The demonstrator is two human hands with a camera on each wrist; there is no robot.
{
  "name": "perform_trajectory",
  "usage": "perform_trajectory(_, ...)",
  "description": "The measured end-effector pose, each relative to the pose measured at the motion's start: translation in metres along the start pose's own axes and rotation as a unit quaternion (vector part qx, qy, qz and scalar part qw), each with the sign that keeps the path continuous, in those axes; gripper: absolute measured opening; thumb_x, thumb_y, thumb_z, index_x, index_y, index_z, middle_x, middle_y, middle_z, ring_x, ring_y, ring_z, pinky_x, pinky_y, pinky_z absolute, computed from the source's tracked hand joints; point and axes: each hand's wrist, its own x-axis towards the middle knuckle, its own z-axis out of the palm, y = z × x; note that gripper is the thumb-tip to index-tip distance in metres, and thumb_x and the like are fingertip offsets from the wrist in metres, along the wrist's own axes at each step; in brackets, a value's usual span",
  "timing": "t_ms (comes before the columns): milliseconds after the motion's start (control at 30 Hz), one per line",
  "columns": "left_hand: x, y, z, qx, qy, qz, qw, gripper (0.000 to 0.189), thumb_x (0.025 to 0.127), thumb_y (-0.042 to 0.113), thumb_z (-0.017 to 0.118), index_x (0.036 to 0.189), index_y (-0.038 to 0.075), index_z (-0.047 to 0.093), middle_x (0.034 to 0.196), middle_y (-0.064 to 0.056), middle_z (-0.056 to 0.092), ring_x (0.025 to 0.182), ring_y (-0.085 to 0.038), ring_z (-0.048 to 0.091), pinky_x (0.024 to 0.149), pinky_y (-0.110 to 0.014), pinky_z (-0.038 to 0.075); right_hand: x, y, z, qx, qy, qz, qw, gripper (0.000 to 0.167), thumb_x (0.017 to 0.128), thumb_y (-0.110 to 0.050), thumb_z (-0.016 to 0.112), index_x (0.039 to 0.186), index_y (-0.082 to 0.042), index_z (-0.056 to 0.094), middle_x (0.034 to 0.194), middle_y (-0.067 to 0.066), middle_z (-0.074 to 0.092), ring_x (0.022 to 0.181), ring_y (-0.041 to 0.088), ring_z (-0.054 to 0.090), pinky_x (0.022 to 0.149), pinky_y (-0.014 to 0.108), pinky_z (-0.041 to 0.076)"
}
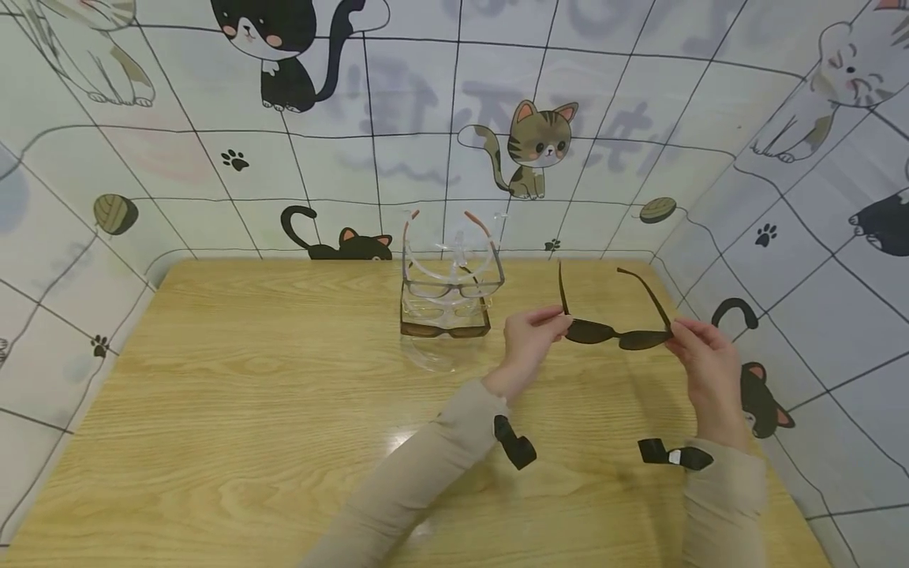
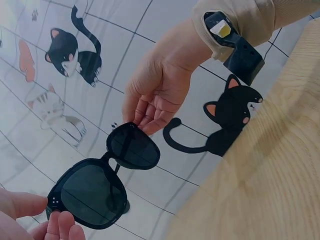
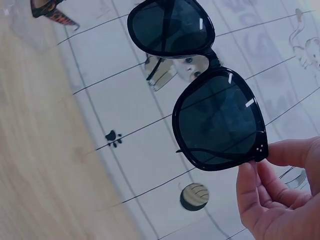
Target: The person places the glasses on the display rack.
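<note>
A pair of black sunglasses (image 1: 589,331) is held up over the right side of the table, its temples unfolded and pointing toward the back wall. My left hand (image 1: 529,347) pinches the left end of the frame, while my right hand (image 1: 713,375) pinches the right end near the hinge. In the left wrist view both dark lenses (image 2: 90,192) show, with the left fingers (image 2: 60,227) at one corner. The right wrist view has the right thumb and fingers (image 3: 280,192) gripping the other corner beside small dots on the frame.
Left of the sunglasses, a clear display stand (image 1: 458,251) holds several glasses stacked one above another, including a grey-framed pair (image 1: 454,289) and a brown pair (image 1: 443,330). The wooden table (image 1: 248,394) meets cat-printed walls (image 1: 419,95) at the back and sides.
</note>
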Motion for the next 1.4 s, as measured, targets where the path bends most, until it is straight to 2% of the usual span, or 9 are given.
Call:
perform_trajectory(133,-0.009,0.016,0.0,0.005,0.0,0.016,0.9999,0.022,0.08,0.004,0.073,0.101,0.002,0.072,0.087,-0.007,0.071,0.069,-0.014,0.066,0.07,-0.028,0.057,-0.015,-0.022,0.012,0.024,-0.005,-0.006,0.9997,0.014,0.082,-0.006,0.072,0.093,0.001,0.067,0.088,0.004,0.062,0.07,0.013,0.064,0.066,0.018,0.054)
perform_trajectory(200,-0.014,0.024,-0.001,0.007,-0.002,0.027,0.9996,0.022,0.08,0.005,0.073,0.102,0.002,0.072,0.086,-0.007,0.071,0.069,-0.013,0.066,0.07,-0.029,0.057,-0.028,-0.04,0.025,0.014,-0.002,0.001,0.9999,0.012,0.082,-0.007,0.072,0.091,-0.001,0.066,0.086,0.002,0.061,0.069,0.01,0.062,0.066,0.016,0.053)
perform_trajectory(400,-0.025,0.047,-0.003,0.007,-0.006,0.059,0.9982,0.022,0.081,0.006,0.073,0.102,0.002,0.072,0.086,-0.008,0.071,0.068,-0.009,0.065,0.071,-0.027,0.056,-0.047,-0.068,0.045,0.076,-0.014,-0.012,0.9969,0.006,0.083,0.001,0.068,0.087,-0.002,0.066,0.082,0.003,0.059,0.066,0.012,0.061,0.066,0.016,0.054)
perform_trajectory(567,-0.031,0.061,-0.008,0.002,-0.014,0.085,0.9963,0.022,0.081,0.005,0.071,0.103,-0.002,0.071,0.087,-0.012,0.071,0.069,-0.01,0.065,0.069,-0.022,0.055,-0.051,-0.079,0.055,0.101,-0.039,-0.047,0.993,0.004,0.084,0.007,0.064,0.086,0.004,0.066,0.08,0.006,0.063,0.068,0.013,0.062,0.066,0.018,0.055)
perform_trajectory(767,-0.036,0.077,-0.015,0.011,-0.006,0.106,0.9943,0.022,0.081,0.008,0.073,0.103,0.002,0.072,0.086,-0.008,0.07,0.068,-0.008,0.064,0.065,-0.019,0.053,-0.053,-0.09,0.067,0.114,-0.046,-0.052,0.991,0.004,0.083,0.008,0.064,0.086,0.004,0.066,0.08,0.007,0.063,0.069,0.015,0.062,0.066,0.019,0.055)
perform_trajectory(1000,-0.035,0.095,-0.027,0.004,0.0,0.16,0.9871,0.023,0.081,0.005,0.072,0.104,-0.001,0.071,0.089,-0.012,0.07,0.069,-0.008,0.065,0.067,-0.022,0.054,-0.054,-0.099,0.089,0.1,-0.057,-0.07,0.9909,0.008,0.083,0.002,0.067,0.09,0.005,0.066,0.086,0.008,0.061,0.074,0.015,0.062,0.07,0.019,0.055)
perform_trajectory(1200,-0.038,0.114,-0.039,-0.01,0.003,0.171,0.9853,0.024,0.083,0.005,0.07,0.107,-0.001,0.07,0.089,-0.012,0.07,0.068,-0.005,0.062,0.068,-0.021,0.053,-0.054,-0.103,0.112,0.113,-0.082,-0.094,0.9857,0.005,0.084,0.004,0.065,0.088,0.007,0.065,0.082,0.009,0.062,0.072,0.016,0.062,0.07,0.02,0.055)
perform_trajectory(1367,-0.038,0.124,-0.054,0.001,0.007,0.179,0.9837,0.025,0.084,0.007,0.069,0.109,0.0,0.069,0.09,-0.012,0.069,0.073,-0.006,0.063,0.074,-0.028,0.055,-0.052,-0.105,0.13,0.136,-0.095,-0.104,0.9806,0.005,0.082,0.004,0.068,0.085,0.007,0.065,0.079,0.011,0.062,0.068,0.017,0.062,0.067,0.022,0.055)
perform_trajectory(1400,-0.038,0.126,-0.057,0.008,0.01,0.183,0.9831,0.026,0.085,0.008,0.069,0.109,0.001,0.069,0.089,-0.011,0.069,0.073,-0.006,0.063,0.071,-0.027,0.054,-0.052,-0.105,0.134,0.14,-0.099,-0.107,0.9794,0.005,0.082,0.005,0.068,0.085,0.008,0.066,0.079,0.011,0.062,0.068,0.017,0.062,0.066,0.022,0.055)
